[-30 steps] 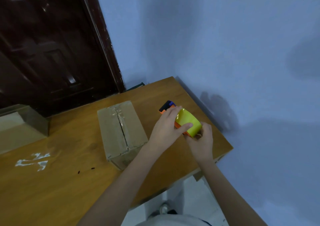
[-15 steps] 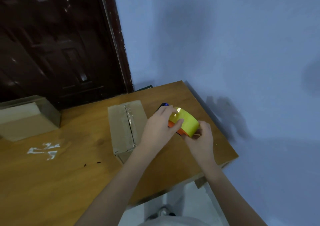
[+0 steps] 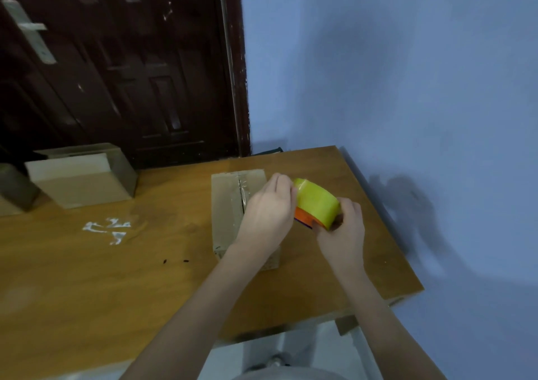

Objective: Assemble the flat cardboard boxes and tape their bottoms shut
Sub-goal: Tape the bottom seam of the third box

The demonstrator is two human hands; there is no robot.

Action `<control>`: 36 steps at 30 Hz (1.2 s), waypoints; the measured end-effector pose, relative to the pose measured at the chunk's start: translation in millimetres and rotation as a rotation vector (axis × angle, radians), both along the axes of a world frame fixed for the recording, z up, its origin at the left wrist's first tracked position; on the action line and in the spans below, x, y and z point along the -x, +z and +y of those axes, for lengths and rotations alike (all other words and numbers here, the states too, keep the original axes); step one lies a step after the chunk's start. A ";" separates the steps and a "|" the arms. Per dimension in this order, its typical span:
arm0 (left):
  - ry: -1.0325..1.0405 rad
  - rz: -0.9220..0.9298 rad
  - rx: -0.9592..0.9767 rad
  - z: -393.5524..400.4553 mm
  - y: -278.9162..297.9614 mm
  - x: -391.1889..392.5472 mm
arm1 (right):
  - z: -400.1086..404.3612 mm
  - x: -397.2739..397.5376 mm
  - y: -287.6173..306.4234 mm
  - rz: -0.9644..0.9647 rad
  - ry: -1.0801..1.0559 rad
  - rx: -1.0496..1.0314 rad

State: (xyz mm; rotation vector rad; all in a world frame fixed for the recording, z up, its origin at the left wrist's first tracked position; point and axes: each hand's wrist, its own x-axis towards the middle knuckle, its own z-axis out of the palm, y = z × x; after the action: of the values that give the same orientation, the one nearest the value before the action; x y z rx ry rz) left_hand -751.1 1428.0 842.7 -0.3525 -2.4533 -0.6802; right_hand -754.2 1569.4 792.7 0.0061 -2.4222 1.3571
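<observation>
Your left hand point(image 3: 266, 216) and right hand point(image 3: 342, 234) now grip the yellow-green tape roll point(image 3: 316, 202) lifted over the taped brown cardboard box point(image 3: 227, 205) — near the table's point(image 3: 87, 277) right edge — ready for another strip.

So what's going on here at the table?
A person is holding a yellow tape roll on an orange dispenser between both hands, the left hand on its near-left side and the right hand gripping the other side. Just under the left hand sits an assembled cardboard box with tape already along its seam. A second box rests farther left on the wooden table.
</observation>
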 end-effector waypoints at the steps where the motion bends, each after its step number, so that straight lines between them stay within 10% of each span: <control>1: 0.016 -0.031 -0.019 -3.0 2.1 -1.7 | -0.2 0.6 1.2 -0.003 0.008 -0.003; 16: 0.504 -0.222 0.008 -62.5 15.4 -14.2 | -2.6 13.8 19.9 -0.027 0.088 0.262; 36: 0.246 0.026 0.101 -104.2 1.7 -23.6 | 8.9 9.3 46.8 -0.007 0.348 0.261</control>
State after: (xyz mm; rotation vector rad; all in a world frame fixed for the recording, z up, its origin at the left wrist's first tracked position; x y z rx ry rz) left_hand -727.5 1323.8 844.5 -0.0932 -2.4571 -0.4454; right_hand -763.5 1578.2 839.6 0.3710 -2.3042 1.8179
